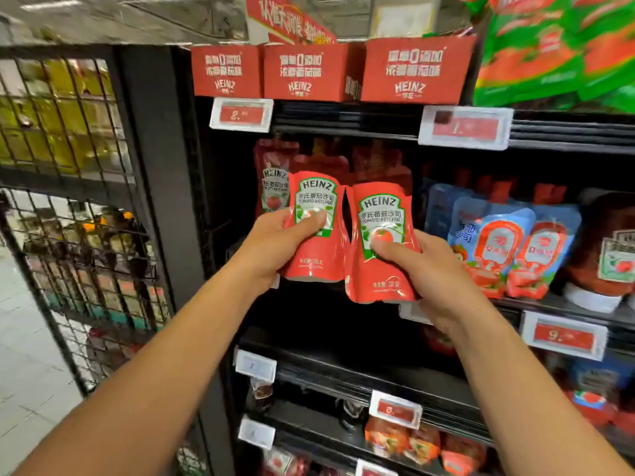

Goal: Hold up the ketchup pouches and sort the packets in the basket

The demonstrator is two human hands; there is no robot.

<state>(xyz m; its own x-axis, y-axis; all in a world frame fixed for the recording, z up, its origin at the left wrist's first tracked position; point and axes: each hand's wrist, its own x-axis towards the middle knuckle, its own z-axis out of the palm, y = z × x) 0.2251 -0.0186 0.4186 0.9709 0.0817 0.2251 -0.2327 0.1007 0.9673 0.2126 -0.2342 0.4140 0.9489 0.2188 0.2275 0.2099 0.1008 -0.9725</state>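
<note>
A black shelf rack (343, 118) fills the view, with a wire mesh panel (68, 201) at nine o'clock. Along twelve o'clock three red cartons (299, 72) stand in a row on the top shelf, and green and red bags (556, 49) pile up at two o'clock. At three o'clock a cluster of blue pouches (498, 235) stands on the middle shelf, well apart from the white price tags (240, 113) clipped to the shelf edges. Near the centre two red ketchup pouches are held upright side by side, almost touching, in front of the middle shelf. The left hand (271, 245) has its grip closed on the left pouch (314, 228), thumb pressed across the label, fingers hidden behind. The right hand (433, 269) has its grip closed on the right pouch (379, 242) in the same way, thumb on the tomato picture. More red pouches (273, 176) stand behind them at eleven o'clock.
</note>
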